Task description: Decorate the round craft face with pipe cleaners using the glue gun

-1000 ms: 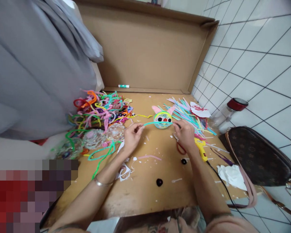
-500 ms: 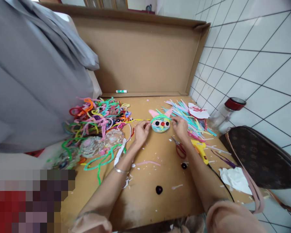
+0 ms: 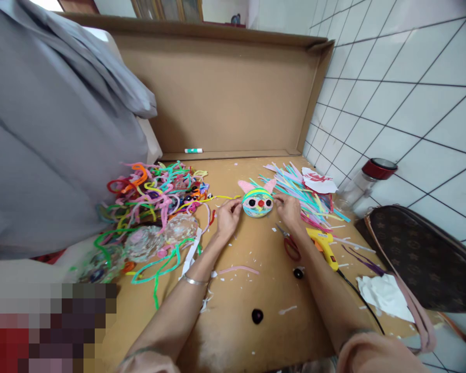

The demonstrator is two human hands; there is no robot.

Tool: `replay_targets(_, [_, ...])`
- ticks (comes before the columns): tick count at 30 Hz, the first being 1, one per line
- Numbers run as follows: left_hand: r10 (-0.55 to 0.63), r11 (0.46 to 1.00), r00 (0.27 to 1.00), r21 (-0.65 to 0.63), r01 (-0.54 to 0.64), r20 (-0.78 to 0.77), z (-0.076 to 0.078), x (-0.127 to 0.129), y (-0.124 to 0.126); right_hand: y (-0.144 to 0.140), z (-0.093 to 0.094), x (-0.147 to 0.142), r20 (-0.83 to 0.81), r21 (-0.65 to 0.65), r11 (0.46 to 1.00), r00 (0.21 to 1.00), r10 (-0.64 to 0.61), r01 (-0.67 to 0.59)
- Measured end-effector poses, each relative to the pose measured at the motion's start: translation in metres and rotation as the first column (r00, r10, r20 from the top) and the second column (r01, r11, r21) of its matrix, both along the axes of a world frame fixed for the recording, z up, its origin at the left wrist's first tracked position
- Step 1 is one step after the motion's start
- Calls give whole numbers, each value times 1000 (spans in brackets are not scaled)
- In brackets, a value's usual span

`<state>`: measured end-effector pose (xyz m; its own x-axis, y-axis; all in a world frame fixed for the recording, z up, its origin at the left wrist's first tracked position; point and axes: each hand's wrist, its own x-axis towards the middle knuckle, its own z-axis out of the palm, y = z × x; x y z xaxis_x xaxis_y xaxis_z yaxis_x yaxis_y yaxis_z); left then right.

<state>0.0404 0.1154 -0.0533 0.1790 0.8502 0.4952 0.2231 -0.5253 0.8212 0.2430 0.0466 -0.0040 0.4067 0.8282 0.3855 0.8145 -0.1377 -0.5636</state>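
Note:
A small round animal face craft [image 3: 258,211], with pink ears, black eyes, a red nose and yellow and teal bands over its forehead, is held above the table. My left hand [image 3: 228,216] pinches its left edge, and my right hand [image 3: 289,211] pinches the right edge. Whether the fingertips also grip the ends of the bands cannot be made out. A yellow pipe cleaner [image 3: 221,197] runs leftward from near my left fingers. Red-handled scissors [image 3: 292,248] lie by my right wrist, beside a yellow glue gun [image 3: 322,245] partly behind my forearm.
Tangled pipe cleaners [image 3: 165,194] and clear coiled discs [image 3: 143,242] fill the left side. Straight pipe cleaners [image 3: 291,185] lie at the right back. A glass bottle [image 3: 359,186], a brown bag [image 3: 423,254] and crumpled tissue [image 3: 384,295] stand or lie rightward. Cardboard [image 3: 225,93] rises behind.
The face craft has tipped slightly, and the yellow and teal bands show more fully across its forehead. Both hands keep their pinch at its sides. The view has shifted a little.

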Motion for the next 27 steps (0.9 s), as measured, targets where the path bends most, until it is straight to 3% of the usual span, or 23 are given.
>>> replay_targets(17, [14, 1000, 1000, -14, -14, 8, 0, 1, -1, -4, 7, -3, 56, -76, 997, 998, 2, 3])
replay_targets(27, [8, 1000, 1000, -16, -7, 2, 4, 2, -3, -1, 1, -1, 77, -40, 999, 997, -27, 30])
